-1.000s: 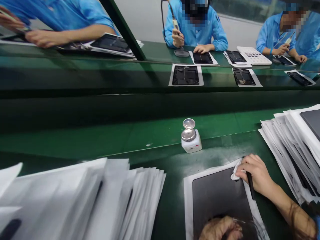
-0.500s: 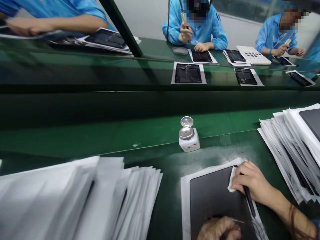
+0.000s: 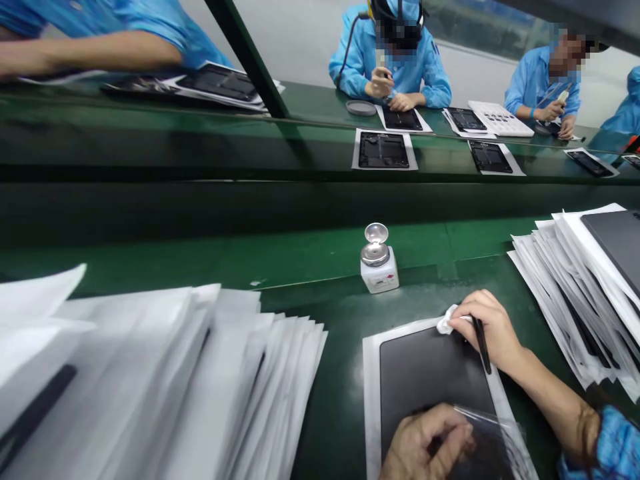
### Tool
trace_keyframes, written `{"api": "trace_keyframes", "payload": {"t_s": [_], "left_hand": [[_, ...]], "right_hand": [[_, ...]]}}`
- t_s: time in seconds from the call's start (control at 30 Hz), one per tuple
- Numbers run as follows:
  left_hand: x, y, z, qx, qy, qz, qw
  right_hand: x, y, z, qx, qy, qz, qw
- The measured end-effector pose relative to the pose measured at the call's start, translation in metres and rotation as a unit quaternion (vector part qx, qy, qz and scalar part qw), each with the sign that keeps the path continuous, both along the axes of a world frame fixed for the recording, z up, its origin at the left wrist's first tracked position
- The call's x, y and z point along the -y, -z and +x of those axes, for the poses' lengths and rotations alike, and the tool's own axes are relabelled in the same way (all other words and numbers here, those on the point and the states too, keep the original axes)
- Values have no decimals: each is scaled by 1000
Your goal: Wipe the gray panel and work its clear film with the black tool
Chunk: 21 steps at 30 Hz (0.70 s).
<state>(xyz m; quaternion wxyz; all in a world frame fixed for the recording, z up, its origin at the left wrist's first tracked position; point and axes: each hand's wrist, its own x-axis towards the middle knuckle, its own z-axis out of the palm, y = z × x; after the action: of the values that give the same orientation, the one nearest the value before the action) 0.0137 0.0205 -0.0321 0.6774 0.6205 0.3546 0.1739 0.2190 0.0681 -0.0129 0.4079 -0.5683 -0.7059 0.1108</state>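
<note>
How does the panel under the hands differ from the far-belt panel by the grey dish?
The near panel shows a smooth grey face; the far panel shows a black face with ribs. The near panel has the left hand and the right hand, holding a white cloth, on it; the far panel lies untouched. Both rest on white sheets.

White cloth (image 3: 445, 325) on flat dark panel (image 3: 430, 373)

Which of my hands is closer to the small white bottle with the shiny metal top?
Right. The right hand, pinching a white cloth, sits just this side of the small white bottle; the left hand rests on the dark grey panel at its near end, farther off.
</note>
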Motion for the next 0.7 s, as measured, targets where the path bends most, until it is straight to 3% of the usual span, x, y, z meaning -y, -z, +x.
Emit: {"api": "trace_keyframes", "payload": {"t_s": [0.17,0.23,0.3,0.37,0.47,0.57,0.7], "left_hand": [[-12,-15,1,1,-37,-67,997],[-17,-21,-1,-4,-51,-73,996],[-20,-24,-2,-5,-57,-71,996],[-23,-24,-2,-1,-58,-65,996],[-24,-19,-3,9,-56,-52,997],[-24,-15,-3,13,-55,-44,997],[-24,-16,-5,4,-56,-32,998]], "right_hand": [[-3,-8,-18,35,-103,-33,994],[5,-17,-12,-11,-93,-41,995],[19,-25,2,-122,-64,-62,988],[36,-31,21,-259,-42,-119,958],[58,-34,47,-399,-81,-251,878],[70,-35,60,-462,-144,-324,813],[73,-34,58,-497,-167,-365,769]]}}
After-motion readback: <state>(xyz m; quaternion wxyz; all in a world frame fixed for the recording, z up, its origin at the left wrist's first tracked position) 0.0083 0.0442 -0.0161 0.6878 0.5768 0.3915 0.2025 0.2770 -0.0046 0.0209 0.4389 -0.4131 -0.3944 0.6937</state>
